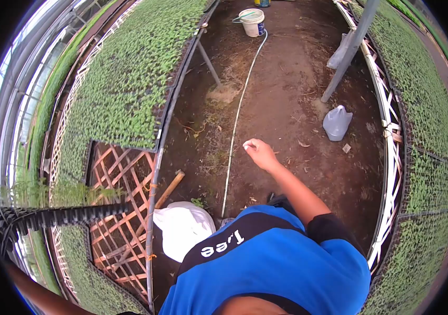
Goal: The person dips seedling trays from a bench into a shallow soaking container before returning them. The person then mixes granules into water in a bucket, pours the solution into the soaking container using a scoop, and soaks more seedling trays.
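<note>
At the left edge, a black seedling tray (77,216) with green seedlings (50,193) on top is raised and seen side-on. My left forearm (40,294) reaches up to its near end; the tray rests on my left hand, whose fingers are hidden in the dark rim of the view. My right hand (259,153) is over the dirt path, with its fingers curled together. A small pale spot shows at the fingertips, too small to name. Below the raised tray, a gap in the left bench bares its wooden lattice (116,226).
Benches of seedling trays (129,79) (418,68) line both sides of the path. A thin hose (242,100) runs to a white bucket (252,23). A white sack (182,228), a grey jug (337,123) and a slanted metal post (351,50) stand nearby.
</note>
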Available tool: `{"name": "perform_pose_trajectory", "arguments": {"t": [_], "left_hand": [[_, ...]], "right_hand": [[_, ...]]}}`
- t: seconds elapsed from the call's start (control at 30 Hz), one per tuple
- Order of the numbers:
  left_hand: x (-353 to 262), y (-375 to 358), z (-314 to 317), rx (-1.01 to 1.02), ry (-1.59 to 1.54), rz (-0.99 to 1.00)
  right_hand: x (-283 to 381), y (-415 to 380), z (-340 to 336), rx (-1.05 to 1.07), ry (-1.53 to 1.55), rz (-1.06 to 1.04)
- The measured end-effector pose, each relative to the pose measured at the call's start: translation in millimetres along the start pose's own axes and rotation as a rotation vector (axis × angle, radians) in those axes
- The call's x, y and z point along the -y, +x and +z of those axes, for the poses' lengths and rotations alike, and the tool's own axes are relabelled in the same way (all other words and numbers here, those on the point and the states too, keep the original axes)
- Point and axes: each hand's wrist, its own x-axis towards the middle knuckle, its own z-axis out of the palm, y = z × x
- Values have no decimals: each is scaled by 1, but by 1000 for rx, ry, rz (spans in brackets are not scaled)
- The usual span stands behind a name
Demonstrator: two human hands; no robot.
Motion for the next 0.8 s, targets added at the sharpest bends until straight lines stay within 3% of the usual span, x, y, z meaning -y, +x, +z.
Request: {"name": "perform_pose_trajectory", "arguments": {"t": [0.1, 0.2, 0.33, 0.43, 0.5, 0.53, 0.6, 0.7, 0.77, 0.8], "left_hand": [[-24, -32, 87, 132, -95, -28], [-28, -74, 182, 283, -214, -104], [-10, -123, 332, 493, -385, -249], [5, -152, 451, 653, -489, -370], [18, -167, 530, 755, -544, -453], [24, -175, 570, 806, -567, -493], [30, -183, 649, 893, -602, -556], [26, -180, 764, 1005, -636, -640], [22, -174, 828, 1057, -649, -690], [20, -170, 860, 1076, -654, -695]], "right_hand": [[-1, 27, -21, 101, 1, 27], [0, 68, -38, 334, 354, 318], [-46, 133, -55, 571, 944, 544], [-96, 177, -73, 610, 1371, 447], [-123, 208, -80, 301, 1380, 619], [-160, 233, -82, 266, 1454, 619], [-163, 261, -115, 228, 1480, 570], [-127, 300, -184, 142, 1435, 557], [-162, 341, -213, 36, 1017, 660], [-175, 359, -233, 138, 989, 589]]}}
